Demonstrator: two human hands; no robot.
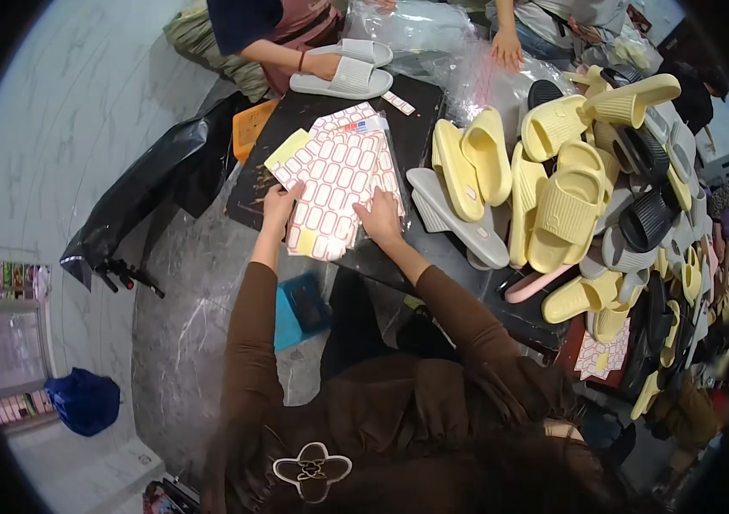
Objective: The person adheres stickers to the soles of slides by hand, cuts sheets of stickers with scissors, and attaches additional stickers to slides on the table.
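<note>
Sheets of white labels with red outlines [330,180] lie fanned out at the near edge of the black table [420,103]. My left hand [279,208] grips the left edge of the top sheet, its fingers partly hidden. My right hand [380,216] rests at the sheets' right side, fingers apart on the paper. A yellow backing [290,147] shows at the upper left of the stack, and a small loose label strip [399,104] lies beyond it.
Yellow slippers [566,214], with grey and black ones, are piled on the right. Across the table a co-worker's hand [323,66] holds grey slippers [356,80]. Clear plastic bags [467,77] lie at the back. A blue bin [300,310] stands below the table.
</note>
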